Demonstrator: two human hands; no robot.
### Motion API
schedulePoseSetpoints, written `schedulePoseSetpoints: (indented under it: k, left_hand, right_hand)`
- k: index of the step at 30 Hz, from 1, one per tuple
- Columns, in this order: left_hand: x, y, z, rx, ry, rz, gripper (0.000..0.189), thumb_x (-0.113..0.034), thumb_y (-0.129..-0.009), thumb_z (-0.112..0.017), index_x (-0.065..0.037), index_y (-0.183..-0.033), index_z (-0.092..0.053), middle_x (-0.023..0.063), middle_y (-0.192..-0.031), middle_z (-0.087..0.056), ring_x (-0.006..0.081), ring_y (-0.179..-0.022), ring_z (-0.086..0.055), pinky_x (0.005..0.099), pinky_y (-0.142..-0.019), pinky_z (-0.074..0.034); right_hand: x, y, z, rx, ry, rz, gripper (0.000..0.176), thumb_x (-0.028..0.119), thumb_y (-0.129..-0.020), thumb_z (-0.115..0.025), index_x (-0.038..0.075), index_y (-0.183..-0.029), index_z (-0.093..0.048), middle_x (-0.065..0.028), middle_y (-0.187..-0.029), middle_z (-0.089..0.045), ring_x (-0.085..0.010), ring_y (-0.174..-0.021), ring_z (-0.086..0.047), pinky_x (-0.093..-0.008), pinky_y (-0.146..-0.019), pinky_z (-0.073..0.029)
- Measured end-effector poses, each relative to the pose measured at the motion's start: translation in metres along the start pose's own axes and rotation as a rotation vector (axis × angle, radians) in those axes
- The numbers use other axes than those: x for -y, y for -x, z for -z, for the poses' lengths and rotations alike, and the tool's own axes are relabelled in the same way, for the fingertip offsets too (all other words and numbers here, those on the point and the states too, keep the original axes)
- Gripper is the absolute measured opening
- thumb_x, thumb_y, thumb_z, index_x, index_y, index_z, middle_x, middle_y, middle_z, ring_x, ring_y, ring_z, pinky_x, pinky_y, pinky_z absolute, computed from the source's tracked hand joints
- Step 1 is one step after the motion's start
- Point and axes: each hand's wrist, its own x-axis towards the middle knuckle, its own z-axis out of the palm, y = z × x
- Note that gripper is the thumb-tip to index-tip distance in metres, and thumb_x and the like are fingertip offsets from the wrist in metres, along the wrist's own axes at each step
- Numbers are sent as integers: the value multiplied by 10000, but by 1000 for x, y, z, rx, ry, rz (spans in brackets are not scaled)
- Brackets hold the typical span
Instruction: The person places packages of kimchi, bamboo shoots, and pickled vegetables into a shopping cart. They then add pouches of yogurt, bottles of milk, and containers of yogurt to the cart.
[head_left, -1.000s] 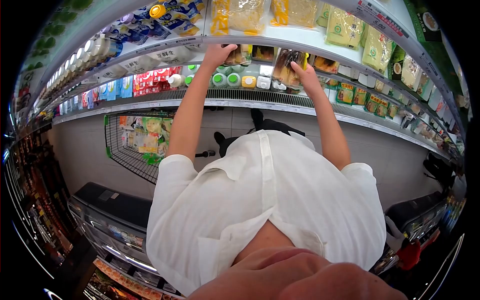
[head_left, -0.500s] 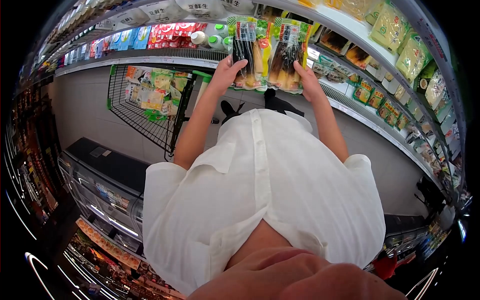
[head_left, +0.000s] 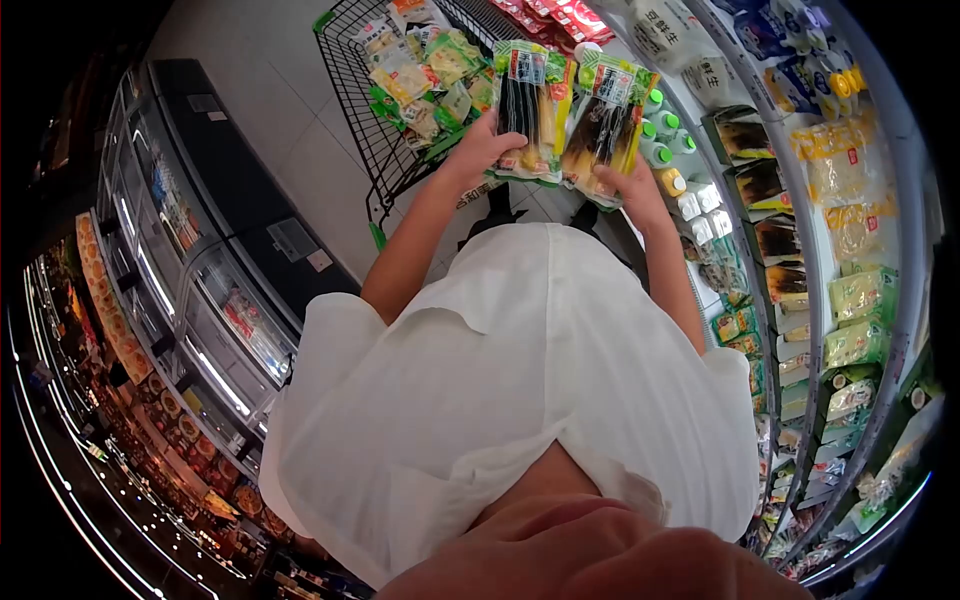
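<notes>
My left hand (head_left: 484,152) is closed on the lower left edge of a clear packet of what look like bamboo shoots (head_left: 530,105), dark on top and pale below, with its thumb across the front. A second such packet (head_left: 603,125), browner inside and with a green and yellow printed border, is pinched at its lower right corner by my right hand (head_left: 638,192). Both packets are held up side by side in front of me, nearly touching. Behind the left one stands a shopping cart (head_left: 345,95) with a pile of packaged goods (head_left: 425,70) in it.
Along my right run curved store shelves (head_left: 800,190) with green-capped bottles (head_left: 665,125), white bags (head_left: 665,35) and more dark packets (head_left: 780,240). To my left stands a glass-topped freezer cabinet (head_left: 215,230) beside the tiled floor (head_left: 270,90).
My view and body have turned left, so the cart now sits just beyond the packets and the shelves lie to my right. Both hands still hold their packets, now tilted.
</notes>
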Motion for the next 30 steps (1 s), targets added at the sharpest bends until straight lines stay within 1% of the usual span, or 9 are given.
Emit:
schedulePoseSetpoints:
  k: [7,11,16,17,19,21,23,25,30]
  left_hand:
    - [-4,65,143,-152,422,183,363,-81,-967,-721,-10,-1304,-604,129,-1231,-718,236,-1080,-760,413,-913,-654]
    - [37,45,239,-333,384,292,310,-115,-990,-731,-17,-1265,-628,113,-1208,-723,220,-1035,-752,390,-858,-639]
    - [60,-24,311,-421,271,221,423,-137,-1002,-742,19,-1365,-590,126,-1215,-717,235,-1075,-732,407,-899,-613]
    - [68,-34,318,-396,263,218,423,-137,-1002,-742,19,-1365,-590,126,-1215,-717,235,-1075,-732,407,-899,-613]
    - [94,-70,334,-782,-22,48,520,-102,-1009,-691,32,-1486,-534,153,-1228,-710,263,-1044,-726,385,-889,-592]
    - [122,-84,372,-662,-192,158,586,-85,-1017,-610,3,-1581,-476,162,-1238,-705,268,-1027,-709,364,-888,-561]
    - [105,-67,336,-610,-243,177,568,-135,-1037,-554,26,-1578,-487,160,-1294,-696,235,-1078,-677,370,-919,-534]
    - [108,-53,310,-485,-420,83,535,-174,-1064,-586,28,-1554,-509,190,-1436,-649,261,-1231,-661,365,-1009,-517]
    - [101,-12,222,-245,-536,-43,469,-260,-1092,-642,-7,-1482,-586,192,-1286,-730,250,-1131,-720,369,-970,-558]
  right_hand:
    - [-8,-83,-113,262,-15,-107,466,99,-1020,-707,13,-1457,-573,-49,-1295,-705,-141,-1167,-650,-312,-1068,-491]
    - [-40,-173,-166,290,334,-299,424,240,-1071,-660,1,-1415,-595,-62,-1059,-705,-133,-921,-645,-312,-836,-538]
    - [-75,-286,-238,151,629,-327,502,264,-996,-718,90,-1451,-598,-72,-1002,-719,-167,-845,-680,-375,-728,-576]
    - [-84,-305,-245,78,624,-236,562,206,-972,-746,70,-1489,-572,-86,-1013,-734,-179,-832,-702,-363,-732,-597]
    - [-107,-337,-243,-118,222,-159,616,163,-955,-759,43,-1520,-542,-112,-1039,-753,-202,-869,-741,-365,-737,-614]
    - [-100,-336,-239,-308,320,-227,546,144,-964,-747,0,-1465,-585,-145,-1040,-767,-218,-926,-768,-370,-755,-624]
    - [-84,-318,-226,-129,522,-206,434,156,-983,-731,14,-1386,-652,-158,-1050,-783,-238,-960,-783,-375,-801,-620]
    - [-87,-284,-207,-68,632,167,284,161,-973,-721,21,-1221,-734,-159,-971,-788,-279,-791,-750,-427,-769,-596]
    - [-66,-166,-148,-114,1066,535,350,305,-949,-782,71,-1205,-730,-140,-1137,-741,-342,-1099,-699,-441,-964,-555]
